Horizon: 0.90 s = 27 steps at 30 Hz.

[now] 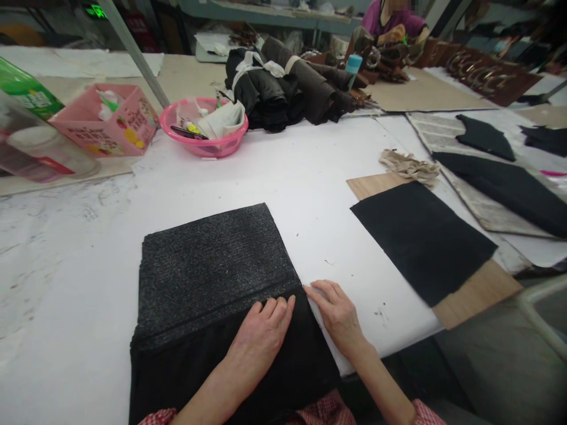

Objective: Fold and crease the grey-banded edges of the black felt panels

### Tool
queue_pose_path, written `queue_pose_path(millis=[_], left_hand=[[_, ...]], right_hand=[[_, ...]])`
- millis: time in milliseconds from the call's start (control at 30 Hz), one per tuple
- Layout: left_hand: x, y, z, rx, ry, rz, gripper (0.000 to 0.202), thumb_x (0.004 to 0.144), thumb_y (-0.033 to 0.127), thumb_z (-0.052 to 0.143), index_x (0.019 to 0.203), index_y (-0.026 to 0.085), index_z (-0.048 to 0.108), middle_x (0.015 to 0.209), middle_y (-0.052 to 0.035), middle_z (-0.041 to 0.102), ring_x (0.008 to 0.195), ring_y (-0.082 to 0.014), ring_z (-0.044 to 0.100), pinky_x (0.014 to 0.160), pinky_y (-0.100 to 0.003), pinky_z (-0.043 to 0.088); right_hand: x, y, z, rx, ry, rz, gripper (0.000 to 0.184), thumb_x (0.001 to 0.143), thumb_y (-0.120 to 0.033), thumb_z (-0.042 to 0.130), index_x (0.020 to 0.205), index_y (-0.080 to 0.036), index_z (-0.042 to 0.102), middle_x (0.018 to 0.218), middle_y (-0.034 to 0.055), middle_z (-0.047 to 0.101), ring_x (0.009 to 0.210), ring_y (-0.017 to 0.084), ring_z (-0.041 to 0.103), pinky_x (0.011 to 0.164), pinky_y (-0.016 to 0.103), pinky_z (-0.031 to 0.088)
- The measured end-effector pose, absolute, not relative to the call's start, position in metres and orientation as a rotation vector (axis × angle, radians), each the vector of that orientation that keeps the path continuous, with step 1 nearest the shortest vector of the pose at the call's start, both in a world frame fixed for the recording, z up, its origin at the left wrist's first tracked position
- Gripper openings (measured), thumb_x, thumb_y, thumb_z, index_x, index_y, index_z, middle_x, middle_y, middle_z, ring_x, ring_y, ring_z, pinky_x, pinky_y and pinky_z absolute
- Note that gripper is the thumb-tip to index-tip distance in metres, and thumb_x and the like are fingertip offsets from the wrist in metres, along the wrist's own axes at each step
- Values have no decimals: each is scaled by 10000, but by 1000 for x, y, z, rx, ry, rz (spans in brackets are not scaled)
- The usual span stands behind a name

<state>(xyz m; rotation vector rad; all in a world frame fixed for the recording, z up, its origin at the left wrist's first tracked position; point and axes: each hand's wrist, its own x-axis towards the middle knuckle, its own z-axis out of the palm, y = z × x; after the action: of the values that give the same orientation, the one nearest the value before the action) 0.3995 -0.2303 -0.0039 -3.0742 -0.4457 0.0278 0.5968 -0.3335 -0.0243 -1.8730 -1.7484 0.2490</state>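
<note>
A black cloth (pixel 283 354) lies in front of me over a rough-textured, speckled black sheet (pixel 208 265); the cloth's far edge runs across the sheet. My left hand (pixel 261 330) rests on the cloth near its right end, fingers laid along that edge. Just right of it, my right hand (pixel 335 313) touches the side of the layers with its fingertips, its fingers extended and a little apart. What lies under the palms is hidden.
On the right, another black piece (pixel 425 236) lies over a wooden board (pixel 478 301), with crumpled beige cloth (pixel 410 165) behind. A pink basin (pixel 208 144), pink box (pixel 106 127) and dark rolled material (pixel 305 71) stand farther back. Another person (pixel 385 20) sits beyond.
</note>
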Motion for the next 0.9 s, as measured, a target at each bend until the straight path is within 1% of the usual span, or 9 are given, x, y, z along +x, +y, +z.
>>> queue_pose_path(millis=[100, 167, 233, 300, 400, 500, 567, 733, 900], left_hand=[[384, -234, -9, -3115, -470, -61, 542, 858, -24, 391, 1390, 62, 450, 1288, -149, 580, 1118, -274, 558, 879, -411, 486], [372, -238, -12, -3134, -514, -140, 536, 866, -32, 361, 1374, 95, 476, 1325, -130, 576, 1181, -274, 541, 931, -420, 463], [362, -243, -14, -3144, -552, -217, 512, 890, -23, 348, 1353, 134, 502, 1329, -103, 587, 1206, -262, 539, 966, -421, 444], [353, -249, -14, -3156, -570, -275, 446, 933, 19, 361, 1319, 158, 533, 1309, -83, 607, 1209, -249, 546, 988, -407, 434], [343, -258, -10, -3187, -597, -312, 338, 988, 131, 410, 1289, 173, 557, 1291, -70, 618, 1220, -236, 541, 1024, -394, 420], [336, -265, -6, -3214, -653, -344, 317, 1005, 219, 442, 1300, 184, 551, 1308, -63, 603, 1255, -226, 508, 1067, -390, 398], [333, -268, -4, -3226, -680, -355, 323, 1006, 238, 451, 1310, 186, 546, 1312, -62, 598, 1271, -217, 492, 1082, -386, 391], [328, -272, -4, -3257, -736, -371, 324, 1004, 237, 455, 1311, 192, 547, 1306, -62, 600, 1268, -217, 502, 1076, -388, 416], [325, -272, -5, -3262, -730, -397, 324, 990, 195, 473, 1304, 189, 551, 1310, -71, 601, 1260, -234, 523, 1056, -404, 449]], right_hand=[[596, -332, -25, -1874, -1620, 236, 387, 985, -82, 410, 1276, -272, 580, 1183, 68, 578, 1124, 215, 518, 974, 413, 480], [594, -328, -23, -1869, -1562, 240, 338, 985, -103, 441, 1231, -271, 600, 1134, 59, 590, 1082, 207, 536, 937, 395, 491], [591, -322, -19, -1859, -1564, 268, 268, 983, -136, 481, 1176, -263, 617, 1088, 50, 602, 1046, 204, 547, 909, 380, 492], [588, -316, -13, -1850, -1617, 306, 202, 975, -161, 517, 1117, -253, 627, 1051, 42, 612, 1018, 205, 552, 891, 371, 485], [588, -307, -7, -1861, -1727, 318, 131, 956, -184, 561, 1055, -238, 626, 1010, 40, 619, 987, 220, 553, 867, 376, 470], [593, -298, -3, -1880, -1847, 321, 57, 942, -218, 592, 992, -234, 615, 962, 35, 623, 949, 237, 555, 822, 383, 455], [596, -294, -1, -1896, -1912, 336, 21, 932, -230, 611, 948, -232, 598, 934, 29, 624, 914, 239, 558, 796, 383, 445], [597, -286, 11, -2009, -1983, 452, 94, 892, -195, 652, 917, -229, 568, 871, 5, 613, 813, 212, 563, 730, 357, 432], [594, -282, 24, -2041, -2000, 557, 122, 864, -135, 641, 852, -227, 562, 869, 0, 587, 831, 200, 552, 732, 330, 431]])
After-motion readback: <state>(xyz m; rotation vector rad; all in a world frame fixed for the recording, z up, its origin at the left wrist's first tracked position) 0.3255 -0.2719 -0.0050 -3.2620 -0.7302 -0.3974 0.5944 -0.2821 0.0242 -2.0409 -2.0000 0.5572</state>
